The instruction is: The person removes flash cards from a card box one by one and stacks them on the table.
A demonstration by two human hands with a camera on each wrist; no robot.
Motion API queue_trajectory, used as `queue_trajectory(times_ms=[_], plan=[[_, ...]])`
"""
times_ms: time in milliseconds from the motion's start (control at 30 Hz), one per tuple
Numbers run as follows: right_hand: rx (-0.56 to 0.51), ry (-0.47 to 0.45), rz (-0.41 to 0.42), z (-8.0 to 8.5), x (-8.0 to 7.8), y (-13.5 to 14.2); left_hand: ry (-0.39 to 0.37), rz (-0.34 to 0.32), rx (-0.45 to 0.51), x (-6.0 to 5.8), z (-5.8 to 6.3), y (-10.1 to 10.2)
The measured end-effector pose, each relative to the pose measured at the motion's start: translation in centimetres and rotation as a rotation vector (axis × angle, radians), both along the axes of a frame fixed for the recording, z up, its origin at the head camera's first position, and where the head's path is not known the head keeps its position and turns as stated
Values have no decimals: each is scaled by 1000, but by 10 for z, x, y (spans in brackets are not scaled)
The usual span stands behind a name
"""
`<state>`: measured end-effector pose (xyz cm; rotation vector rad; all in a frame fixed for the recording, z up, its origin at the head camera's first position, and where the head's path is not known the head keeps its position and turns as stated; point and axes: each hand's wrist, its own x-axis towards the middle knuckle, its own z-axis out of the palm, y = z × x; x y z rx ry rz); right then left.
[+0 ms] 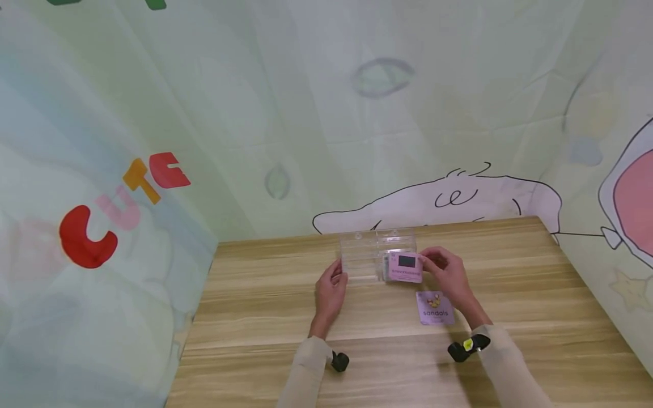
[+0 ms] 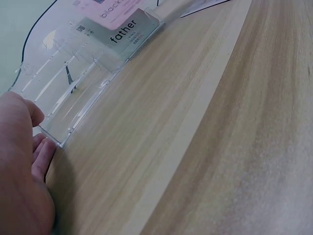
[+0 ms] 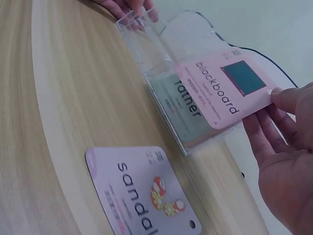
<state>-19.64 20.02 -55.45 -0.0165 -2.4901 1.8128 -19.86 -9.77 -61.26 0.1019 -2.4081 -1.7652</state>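
Pinching the pink blackboard card [image 3: 225,90] between thumb and fingers, the right hand [image 1: 451,277] holds it before the green father card [image 2: 122,41] in the clear plastic rack [image 1: 359,263], whose left edge the left hand [image 1: 330,290] grips. The purple sandals card [image 1: 436,309] lies near, flat on the wooden tabletop [image 1: 255,317].

Behind the wood-grained counter [image 1: 245,328] I see a pale green backdrop [image 1: 306,124], lightly creased, with bright letters [image 1: 130,219] spelling CUTE to the left and a pink balloon [image 1: 637,198] drawn at right.
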Motion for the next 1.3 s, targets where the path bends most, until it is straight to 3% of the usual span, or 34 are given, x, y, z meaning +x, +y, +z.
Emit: queue_trajectory(times_ms=[267, 767, 1000, 1300], plan=[[21, -86, 4, -1, 10, 17, 1, 14, 3, 0, 0, -1], [112, -227, -7, -21, 36, 47, -8, 9, -3, 1, 0, 0], [107, -240, 8, -29, 44, 54, -16, 11, -10, -1, 0, 0], [187, -223, 18, -37, 48, 54, -2, 2, 6, -1, -2, -1]])
